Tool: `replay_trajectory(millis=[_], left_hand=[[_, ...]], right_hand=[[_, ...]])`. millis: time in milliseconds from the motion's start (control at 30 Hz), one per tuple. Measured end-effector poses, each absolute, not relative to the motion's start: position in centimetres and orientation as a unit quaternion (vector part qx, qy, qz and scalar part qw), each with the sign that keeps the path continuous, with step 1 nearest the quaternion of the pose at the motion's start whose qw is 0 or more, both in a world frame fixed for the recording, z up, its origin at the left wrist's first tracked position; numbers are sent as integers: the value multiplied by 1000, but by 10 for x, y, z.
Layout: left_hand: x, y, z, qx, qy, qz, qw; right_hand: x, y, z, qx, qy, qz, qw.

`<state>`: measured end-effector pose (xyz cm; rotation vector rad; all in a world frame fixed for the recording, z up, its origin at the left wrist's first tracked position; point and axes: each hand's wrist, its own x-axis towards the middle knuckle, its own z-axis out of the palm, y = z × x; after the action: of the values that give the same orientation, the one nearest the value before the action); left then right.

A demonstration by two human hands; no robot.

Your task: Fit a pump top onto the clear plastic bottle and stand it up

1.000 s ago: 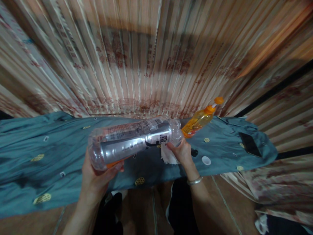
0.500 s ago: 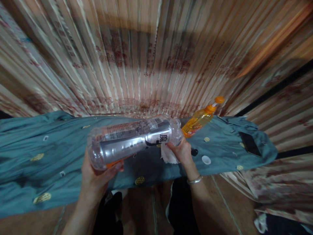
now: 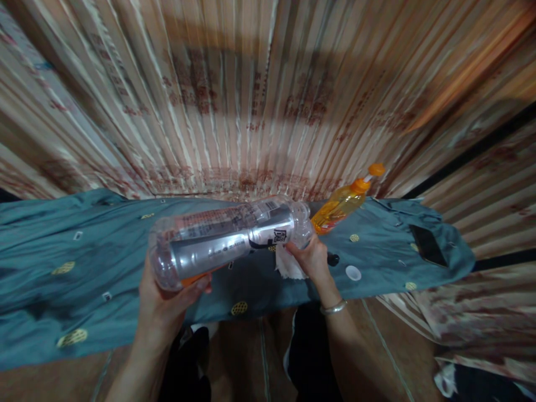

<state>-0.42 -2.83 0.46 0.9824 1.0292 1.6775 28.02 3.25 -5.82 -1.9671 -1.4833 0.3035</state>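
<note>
1. Two hands hold one big bottle [image 3: 228, 245] on its side, seemingly above the green cloth-covered counter [image 3: 33, 262].
2. The left hand [image 3: 162, 310] has its grip curled around the fat bottom end, thumb on the near side.
3. The right hand [image 3: 310, 260] has its grip around the neck end; most of its fingers are hidden.
4. The bottle looks like thin, clear plastic, so it is probably light, a bit squashy and hard to break. Its shiny sides may be slippery. Nobody can tell how much is inside.
5. Good holding spots are likely both ends, because the long middle might dent.
6. A yellow bottle [image 3: 338, 207] shows just past the right hand, white paper [image 3: 288, 267] just beside it, and a phone [image 3: 427, 245] farther right.
</note>
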Motion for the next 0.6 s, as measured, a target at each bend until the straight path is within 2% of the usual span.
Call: replay_trajectory(millis=[333, 600], left_hand=[[7, -28, 16, 340, 434, 708, 440], [5, -28, 13, 363, 425, 702, 442]], right_hand=[[280, 33, -60, -753, -561, 117, 322], [280, 33, -61, -748, -566, 106, 329]])
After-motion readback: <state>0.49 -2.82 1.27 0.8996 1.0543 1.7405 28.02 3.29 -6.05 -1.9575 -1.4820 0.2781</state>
